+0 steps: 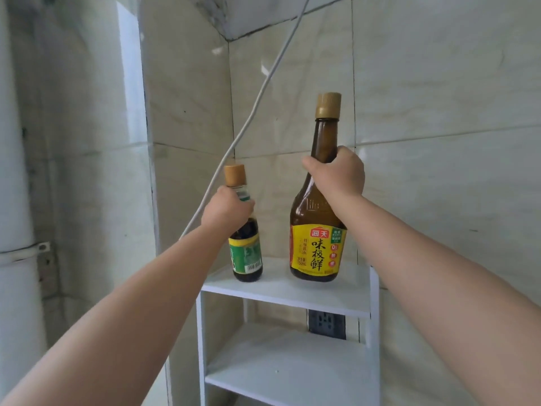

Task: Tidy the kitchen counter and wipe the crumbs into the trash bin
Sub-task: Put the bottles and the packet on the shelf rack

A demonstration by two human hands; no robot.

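Note:
My left hand (227, 210) grips the neck of a small dark bottle (247, 253) with a green label and a tan cap. Its base is at the top board of a white shelf rack (281, 293). My right hand (336, 171) is curled round the neck of a tall brown bottle (317, 250) with a yellow label and a gold cap. That bottle stands at or just above the same top board, to the right of the small one. Whether either base touches the board, I cannot tell.
The rack stands in a corner of pale tiled walls. A lower shelf board (287, 367) holds nothing. A dark wall socket (326, 322) sits behind the rack. A white cable (254, 109) runs diagonally down from the ceiling behind the small bottle. White pipes (14, 171) are at the left.

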